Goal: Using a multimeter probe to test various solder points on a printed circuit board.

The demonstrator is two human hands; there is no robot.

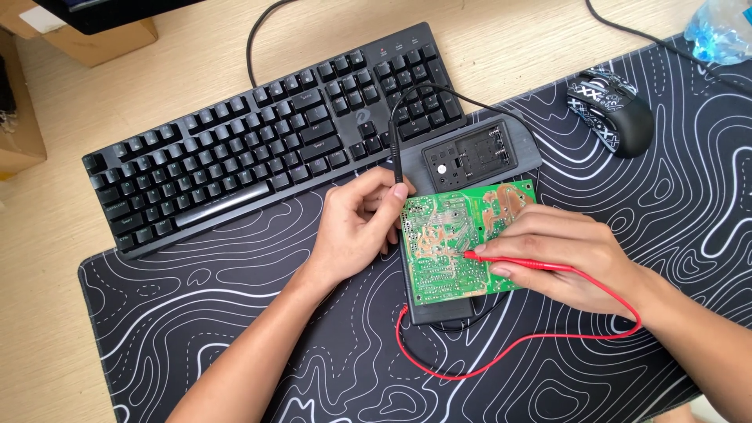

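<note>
Red probe (pixel 517 262) on circuit board (pixel 458 243)

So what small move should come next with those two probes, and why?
Probably lowering the black probe in the left hand onto the green circuit board: its tip sits at the board's left edge, while the red probe in the right hand already touches the solder side.

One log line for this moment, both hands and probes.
left hand: holds black probe at board's left edge | right hand: holds red probe, tip on green circuit board | board: on dark device
</note>
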